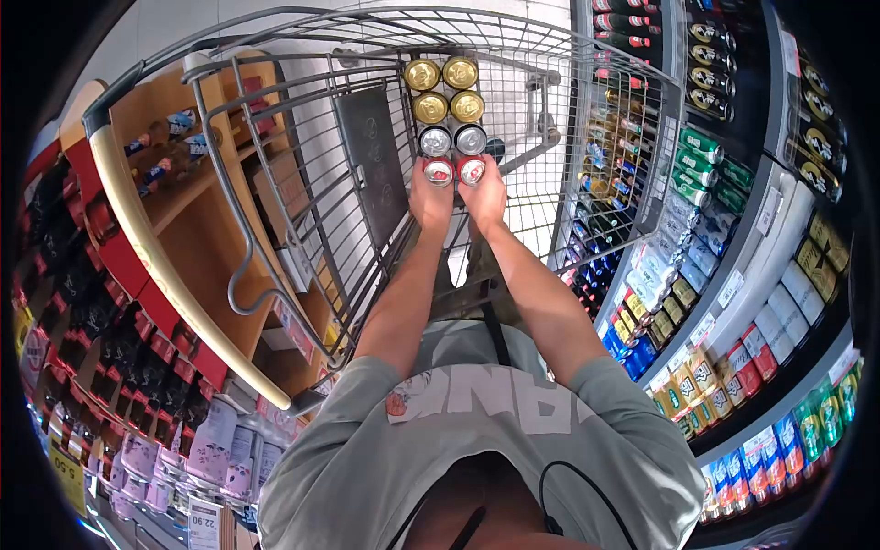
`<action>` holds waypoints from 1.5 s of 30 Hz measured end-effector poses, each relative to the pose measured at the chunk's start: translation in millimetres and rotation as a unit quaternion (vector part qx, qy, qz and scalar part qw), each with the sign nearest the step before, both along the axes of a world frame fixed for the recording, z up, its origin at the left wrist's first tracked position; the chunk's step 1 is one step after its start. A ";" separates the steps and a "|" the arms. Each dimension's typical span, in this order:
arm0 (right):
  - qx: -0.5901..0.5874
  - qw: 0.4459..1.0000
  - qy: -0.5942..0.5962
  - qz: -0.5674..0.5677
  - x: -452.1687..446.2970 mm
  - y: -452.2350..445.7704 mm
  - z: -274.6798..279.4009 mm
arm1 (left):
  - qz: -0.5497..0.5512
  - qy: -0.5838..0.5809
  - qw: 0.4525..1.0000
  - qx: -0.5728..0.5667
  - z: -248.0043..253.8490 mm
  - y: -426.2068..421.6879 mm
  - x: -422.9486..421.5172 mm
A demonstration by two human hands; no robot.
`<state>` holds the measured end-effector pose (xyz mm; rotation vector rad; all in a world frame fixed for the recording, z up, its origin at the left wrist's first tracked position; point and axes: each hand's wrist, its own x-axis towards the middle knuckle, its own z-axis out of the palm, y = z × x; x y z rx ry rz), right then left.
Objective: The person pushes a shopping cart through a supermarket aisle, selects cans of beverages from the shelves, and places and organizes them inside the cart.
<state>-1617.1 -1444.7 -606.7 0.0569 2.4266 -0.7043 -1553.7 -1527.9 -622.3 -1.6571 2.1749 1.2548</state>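
Side by side inside a wire shopping cart (339, 174), both my hands reach forward. My left hand (430, 203) is wrapped round one red-and-silver can (438, 172). My right hand (485, 198) grips another red-and-silver can (471, 170) beside it. Just beyond them stand two silver cans (434, 140), then several gold-topped cans (445, 90), all in two columns with their tops up. The lower parts of the held cans are hidden by my fingers.
Shelves of cans (724, 385) curve along the right, with bottles (623, 23) further up. A wooden rack (188, 215) with bottles stands left of the cart. Dark bottle packs (101, 330) and a price sign (203, 522) are at the lower left.
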 end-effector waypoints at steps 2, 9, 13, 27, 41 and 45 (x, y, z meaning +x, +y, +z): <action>-0.011 1.000 0.019 -0.011 1.0 -3.1 -0.7 | -0.018 0.013 1.000 -0.021 -3.9 2.9 0.3; -0.007 1.000 0.012 -0.015 3.3 -4.7 -3.1 | -0.010 0.043 0.999 -0.026 -14.4 5.8 4.9; -0.004 1.000 -0.006 -0.016 1.8 -6.3 -0.9 | -0.013 0.061 0.998 -0.001 -11.8 2.9 5.0; -0.058 0.998 0.017 -0.008 5.9 -1.3 -4.4 | -0.008 0.100 0.995 0.002 -4.6 -1.3 2.7; -0.056 0.997 0.037 -0.028 5.8 -3.7 -3.4 | -0.050 0.135 0.989 0.030 -7.4 -11.0 14.1; -0.069 0.996 0.047 -0.028 6.9 -0.2 -9.7 | -0.046 0.125 0.990 0.036 -9.8 -10.7 14.6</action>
